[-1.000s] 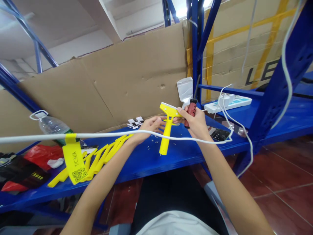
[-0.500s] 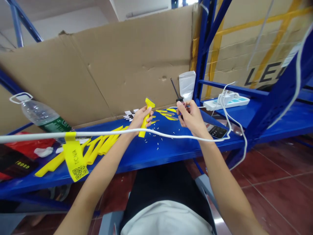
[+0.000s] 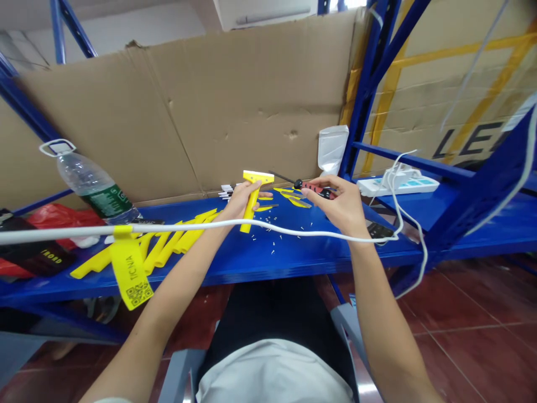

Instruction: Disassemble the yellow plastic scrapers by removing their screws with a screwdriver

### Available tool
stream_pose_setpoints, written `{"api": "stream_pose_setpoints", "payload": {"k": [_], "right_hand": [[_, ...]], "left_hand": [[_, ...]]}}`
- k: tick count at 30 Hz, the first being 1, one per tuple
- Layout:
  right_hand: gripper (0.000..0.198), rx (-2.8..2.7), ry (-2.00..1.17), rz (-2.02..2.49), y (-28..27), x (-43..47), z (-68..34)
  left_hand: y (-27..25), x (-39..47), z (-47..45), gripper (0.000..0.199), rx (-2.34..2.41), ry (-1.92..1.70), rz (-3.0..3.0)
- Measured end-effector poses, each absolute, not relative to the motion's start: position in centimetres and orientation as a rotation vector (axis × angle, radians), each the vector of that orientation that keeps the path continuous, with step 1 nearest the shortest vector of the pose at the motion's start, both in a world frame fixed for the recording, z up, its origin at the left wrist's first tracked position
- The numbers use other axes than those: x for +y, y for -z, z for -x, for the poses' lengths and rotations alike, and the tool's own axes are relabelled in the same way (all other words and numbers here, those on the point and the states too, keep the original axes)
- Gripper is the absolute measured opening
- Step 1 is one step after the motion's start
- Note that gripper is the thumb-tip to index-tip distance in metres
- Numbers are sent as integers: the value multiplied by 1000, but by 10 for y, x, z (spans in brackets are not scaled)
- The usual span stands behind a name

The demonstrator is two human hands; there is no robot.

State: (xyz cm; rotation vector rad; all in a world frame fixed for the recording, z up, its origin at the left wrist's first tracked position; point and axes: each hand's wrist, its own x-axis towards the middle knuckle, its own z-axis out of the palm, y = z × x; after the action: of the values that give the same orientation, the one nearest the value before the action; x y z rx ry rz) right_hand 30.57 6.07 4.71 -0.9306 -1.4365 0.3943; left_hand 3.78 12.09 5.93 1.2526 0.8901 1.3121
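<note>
Near the back edge of the shelf [image 3: 243,253], the left hand [image 3: 238,202] is gripping the yellow scraper [image 3: 250,209] by its handle, apparently exposing its head to the screwdriver [image 3: 309,186] that the right hand [image 3: 342,206] is clasping.

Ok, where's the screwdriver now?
In the head view, the screwdriver is in the right hand, its shaft pointing left toward the yellow scraper in the left hand.

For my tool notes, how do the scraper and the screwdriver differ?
The scraper is mostly yellow; the screwdriver has a red-and-black handle. The scraper has a wide head, the screwdriver a thin, dark shaft. The scraper is held head up in the left hand, the screwdriver closer to level in the right hand. Both are hand-held.
</note>
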Motion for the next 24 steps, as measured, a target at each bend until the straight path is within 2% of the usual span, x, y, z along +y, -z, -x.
{"api": "stream_pose_setpoints", "payload": {"k": [8, 13, 24], "right_hand": [[33, -1427, -277, 1009, -45, 65, -315], [33, -1404, -293, 981, -43, 67, -310], [36, -1427, -301, 1010, -42, 66, -303]], "left_hand": [[-59, 125, -35, 20, 972, -1318, -1337], [-53, 128, -33, 11, 1037, -1288, -1459], [-43, 136, -26, 19, 1013, -1255, -1626]]}}
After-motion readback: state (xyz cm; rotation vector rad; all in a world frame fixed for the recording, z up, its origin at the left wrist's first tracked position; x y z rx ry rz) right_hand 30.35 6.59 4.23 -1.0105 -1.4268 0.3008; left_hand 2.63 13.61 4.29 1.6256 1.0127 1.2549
